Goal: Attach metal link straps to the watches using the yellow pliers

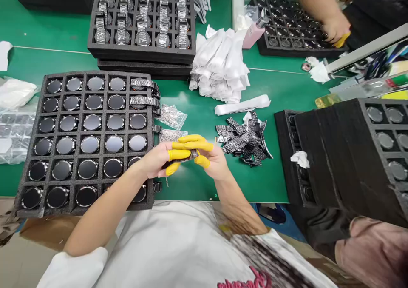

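Yellow finger cots cover several fingertips on both of my hands. Between them is a short dark watch band (193, 154), mostly hidden by the fingers. My left hand (157, 158) is closed around one end, while my right hand (214, 158) pinches the other. Just left of my left hand lies a black foam tray (81, 137) of round watch faces; bands show on a few at its right edge. A heap of loose black link bands (245, 139) lies right of my right hand. Small bags of metal pins (172, 117) sit beyond my left hand.
At the back stands a stacked foam tray (140, 55) of watches with bands. White wrapped strips (223, 64) are piled beside a pink bottle (254, 35). More foam trays (338, 152) stand at right. Another person's hand (336, 26) reaches over a far tray (287, 43).
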A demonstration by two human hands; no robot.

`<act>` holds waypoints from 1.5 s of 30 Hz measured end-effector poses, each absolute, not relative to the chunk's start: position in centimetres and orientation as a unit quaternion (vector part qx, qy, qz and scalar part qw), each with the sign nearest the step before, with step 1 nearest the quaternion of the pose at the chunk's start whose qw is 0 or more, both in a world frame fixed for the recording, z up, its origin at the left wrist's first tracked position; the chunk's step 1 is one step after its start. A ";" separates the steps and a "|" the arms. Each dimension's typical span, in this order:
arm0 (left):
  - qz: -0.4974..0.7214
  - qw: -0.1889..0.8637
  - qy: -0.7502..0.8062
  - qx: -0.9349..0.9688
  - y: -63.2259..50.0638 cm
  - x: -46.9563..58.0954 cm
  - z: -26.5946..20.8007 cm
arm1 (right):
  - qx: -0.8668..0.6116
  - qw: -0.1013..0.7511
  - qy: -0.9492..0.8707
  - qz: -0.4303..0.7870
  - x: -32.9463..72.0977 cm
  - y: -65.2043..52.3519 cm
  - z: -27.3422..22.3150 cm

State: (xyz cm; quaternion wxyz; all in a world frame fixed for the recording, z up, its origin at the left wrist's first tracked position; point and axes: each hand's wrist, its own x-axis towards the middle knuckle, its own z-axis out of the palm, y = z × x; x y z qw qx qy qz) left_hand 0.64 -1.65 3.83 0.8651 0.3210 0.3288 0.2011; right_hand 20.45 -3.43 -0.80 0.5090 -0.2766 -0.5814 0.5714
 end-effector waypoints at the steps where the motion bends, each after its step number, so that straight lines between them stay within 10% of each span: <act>1: 0.202 0.868 0.325 0.316 -1.6 0.6 3.8 | -0.275 0.511 -0.587 0.564 20.5 -3.5 -0.9; 13: 0.187 0.826 0.302 0.437 -1.7 0.4 4.3 | -0.321 0.566 -0.586 0.483 20.7 -4.1 -0.9; 19: 0.135 0.174 0.604 0.766 -0.1 -2.9 7.1 | -0.364 0.606 -0.482 0.518 20.9 -4.9 0.0; 22: -0.030 0.025 0.660 0.750 1.0 -4.4 7.1 | -0.380 0.603 -0.445 0.543 20.7 -4.9 -0.1; 37: 0.036 0.088 0.636 0.766 4.5 -8.7 5.7 | -0.342 0.570 -0.348 0.661 18.0 -5.2 -0.3; 45: 0.365 0.446 0.539 0.614 2.0 -4.9 5.9 | -0.334 0.522 -0.298 0.726 15.7 -5.1 -0.1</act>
